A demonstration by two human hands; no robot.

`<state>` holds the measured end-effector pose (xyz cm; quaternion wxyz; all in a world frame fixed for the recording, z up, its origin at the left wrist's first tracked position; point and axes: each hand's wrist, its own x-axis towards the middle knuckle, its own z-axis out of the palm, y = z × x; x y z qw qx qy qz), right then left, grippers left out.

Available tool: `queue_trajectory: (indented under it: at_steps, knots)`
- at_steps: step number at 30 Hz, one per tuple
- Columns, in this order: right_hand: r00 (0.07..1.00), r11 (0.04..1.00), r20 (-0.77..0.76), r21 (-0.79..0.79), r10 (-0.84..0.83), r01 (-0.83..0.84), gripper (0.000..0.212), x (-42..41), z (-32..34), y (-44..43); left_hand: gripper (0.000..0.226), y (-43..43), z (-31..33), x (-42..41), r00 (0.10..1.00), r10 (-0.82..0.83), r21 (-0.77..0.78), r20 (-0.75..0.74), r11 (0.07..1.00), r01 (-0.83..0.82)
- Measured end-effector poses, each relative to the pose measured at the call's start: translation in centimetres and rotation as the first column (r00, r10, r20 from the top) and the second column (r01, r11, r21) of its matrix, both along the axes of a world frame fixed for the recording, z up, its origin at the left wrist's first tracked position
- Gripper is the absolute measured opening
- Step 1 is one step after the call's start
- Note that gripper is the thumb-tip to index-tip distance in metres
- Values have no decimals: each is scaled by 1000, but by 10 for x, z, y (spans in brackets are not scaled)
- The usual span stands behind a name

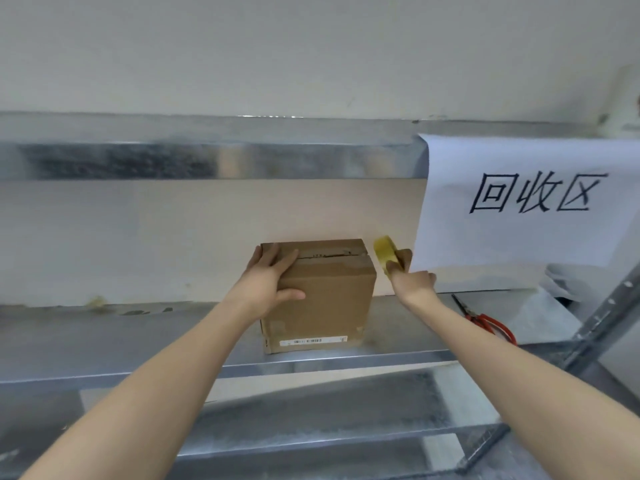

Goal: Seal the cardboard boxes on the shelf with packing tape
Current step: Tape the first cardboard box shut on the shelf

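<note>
White wall (311, 46) above. Galvanized steel shelf (104, 341), shiny upper beam (207, 161). Beige back panel (138, 237). Paper sign (502, 244) right.

Only two arms of the person are in view. The left forearm (166, 382) is bare along all its visible length, slim and smooth, broadening toward the lower edge of the picture. The right forearm (519, 372) is bare likewise and of the same build. The left hand (268, 282) is bare, fingers and thumb showing. The right hand (414, 282) is bare too, its fingers mostly hidden.
</note>
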<state>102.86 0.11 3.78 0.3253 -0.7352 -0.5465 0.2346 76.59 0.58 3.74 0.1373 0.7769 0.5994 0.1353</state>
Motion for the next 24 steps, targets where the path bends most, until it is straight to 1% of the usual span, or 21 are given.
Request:
queue_trajectory:
  at_steps: [2,3,4,7,8,11,16,18,20,23,24]
  knots:
    - [993,993,-90,101,74,-64,22,-15,11,-5,83,-2,3,-6,1000,-5,-5,-21,1000,4]
    - [988,985,-92,133,123,-111,24,-25,16,-9,83,-3,5,-13,1000,-3,-7,-30,1000,3]
    - [984,975,-61,160,166,-154,25,-35,23,-14,82,-6,6,-21,999,2,-10,-32,1000,-3]
    - [974,941,6,258,226,-220,10,-69,38,-23,82,-13,11,-53,999,26,-7,-42,1000,-26]
    - [969,932,21,271,246,-242,10,-82,45,-26,82,-14,12,-65,998,35,-8,-44,999,-35]
    - [947,911,83,257,311,-322,23,-124,58,-28,83,-18,15,-103,998,47,1,-38,999,-47]
    - [901,869,87,240,425,-433,19,-205,69,-20,86,-20,10,-159,998,54,19,-13,998,-54]
    - [896,867,41,240,441,-438,15,-233,69,-17,86,-19,5,-180,998,54,25,-18,998,-54]
    - [893,864,-4,259,449,-433,12,-256,69,-16,83,-17,2,-196,997,63,25,-51,998,-62]
    - [894,864,-38,277,447,-420,21,-276,68,-15,79,-16,2,-205,984,44,42,-174,998,-37]
    - [892,863,-48,281,450,-420,23,-280,68,-14,81,-15,3,-207,983,34,49,-180,998,-26]
